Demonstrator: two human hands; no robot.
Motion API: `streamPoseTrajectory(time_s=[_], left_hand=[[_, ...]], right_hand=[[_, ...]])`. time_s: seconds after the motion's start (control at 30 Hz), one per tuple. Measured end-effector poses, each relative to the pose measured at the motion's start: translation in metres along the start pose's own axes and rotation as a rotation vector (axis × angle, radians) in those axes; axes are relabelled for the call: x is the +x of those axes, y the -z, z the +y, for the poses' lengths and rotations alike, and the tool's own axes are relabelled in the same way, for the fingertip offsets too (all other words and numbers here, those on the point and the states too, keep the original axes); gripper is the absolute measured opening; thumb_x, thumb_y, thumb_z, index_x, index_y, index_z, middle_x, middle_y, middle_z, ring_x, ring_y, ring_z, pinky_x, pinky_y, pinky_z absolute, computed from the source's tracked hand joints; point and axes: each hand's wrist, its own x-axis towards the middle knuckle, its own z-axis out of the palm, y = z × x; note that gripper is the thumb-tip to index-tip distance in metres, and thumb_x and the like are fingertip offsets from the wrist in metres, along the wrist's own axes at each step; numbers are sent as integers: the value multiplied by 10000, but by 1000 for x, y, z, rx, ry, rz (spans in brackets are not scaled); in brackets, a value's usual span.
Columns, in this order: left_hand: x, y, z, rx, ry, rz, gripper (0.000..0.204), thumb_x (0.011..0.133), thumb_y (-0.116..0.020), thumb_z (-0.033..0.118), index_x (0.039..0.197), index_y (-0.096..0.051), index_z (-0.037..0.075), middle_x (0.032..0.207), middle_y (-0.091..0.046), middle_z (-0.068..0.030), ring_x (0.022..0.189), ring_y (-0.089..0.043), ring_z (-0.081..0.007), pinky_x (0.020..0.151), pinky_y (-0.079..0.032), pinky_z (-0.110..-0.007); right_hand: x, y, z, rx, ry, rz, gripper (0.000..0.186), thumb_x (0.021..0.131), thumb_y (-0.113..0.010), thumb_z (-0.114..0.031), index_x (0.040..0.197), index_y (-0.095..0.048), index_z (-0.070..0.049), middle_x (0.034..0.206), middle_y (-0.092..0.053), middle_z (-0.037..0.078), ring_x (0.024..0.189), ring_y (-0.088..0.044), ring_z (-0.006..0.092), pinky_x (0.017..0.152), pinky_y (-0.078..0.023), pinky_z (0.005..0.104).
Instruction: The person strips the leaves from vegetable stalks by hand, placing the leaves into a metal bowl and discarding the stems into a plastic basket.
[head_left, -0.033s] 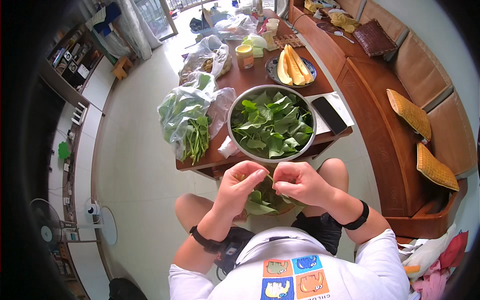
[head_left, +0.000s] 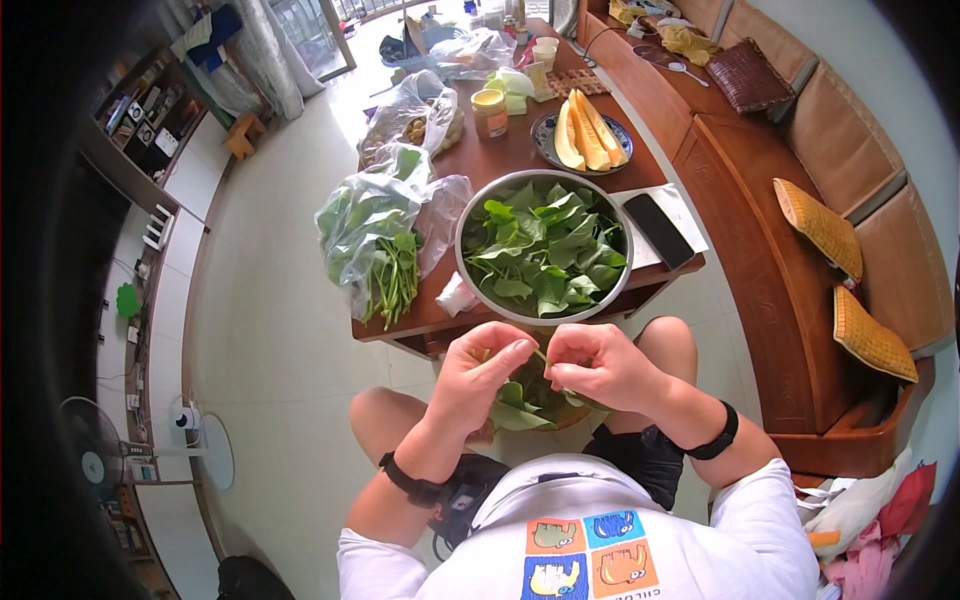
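Green stem [head_left: 541, 356] pinched between both hands over my lap: my left hand [head_left: 480, 372] is closed on one end, my right hand [head_left: 600, 368] closed on the other, leafy bunch [head_left: 520, 405] hanging beneath. Best, I think, to snap close to the fingertips so the leaves drop clean (the steel bowl [head_left: 470, 262] of picked leaves sits just ahead). Beyond lie a wooden table [head_left: 500, 150], bagged greens [head_left: 365, 235], a phone [head_left: 658, 230], melon slices [head_left: 585, 130], pale tiled floor [head_left: 270, 330] and a cushioned bench [head_left: 800, 150].

Melon slices on plate [head_left: 585, 135], black phone [head_left: 658, 230], yellow-lid jar [head_left: 490, 112], floor fan [head_left: 95, 455], 2 woven cushions [head_left: 822, 225]
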Motion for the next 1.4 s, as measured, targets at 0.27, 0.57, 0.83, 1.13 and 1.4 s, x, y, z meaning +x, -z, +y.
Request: streamPoseTrajectory(time_s=[0.27, 0.57, 0.83, 1.13, 1.4], left_hand=[[-2, 3, 0, -7, 22, -2, 102, 919, -676, 111, 961, -668, 18, 811, -642, 23, 664, -482, -6, 584, -347, -173], [-4, 6, 1, 179, 8, -48, 98, 911, -662, 77, 969, -666, -2, 838, -647, 2, 744, -553, -36, 655, -431, -186], [-1, 3, -6, 123, -11, 13, 79, 918, -653, 81, 949, -646, 9, 810, -634, 10, 664, -507, -15, 570, -382, -171], [1, -6, -4, -224, 122, 65, 62, 927, -644, 86, 950, -626, 31, 700, -538, 48, 533, -376, -4, 462, -260, -160], [2, -10, -12, -253, 48, 47, 59, 922, -661, 98, 936, -648, 42, 775, -600, 42, 575, -428, 20, 463, -276, -150]], right_hand=[[0, 1, 3, 186, 59, 33, 118, 908, -654, -120, 920, -652, -2, 800, -614, 2, 746, -541, 57, 671, -464, 230], [-3, 7, -12, -151, 113, 121, 153, 886, -668, -146, 890, -667, 6, 751, -617, 56, 708, -562, 98, 646, -470, 269], [-2, 2, -11, -305, 202, 150, 115, 902, -674, -108, 904, -661, 7, 806, -602, 23, 734, -554, 84, 647, -457, 240], [4, -5, -5, -466, 473, 292, 115, 821, -686, -93, 913, -674, -26, 806, -652, 125, 764, -614, 291, 695, -487, 365], [4, -11, 0, -126, 236, 257, 128, 860, -669, -65, 956, -683, 17, 809, -666, 158, 728, -657, 228, 664, -508, 324]])
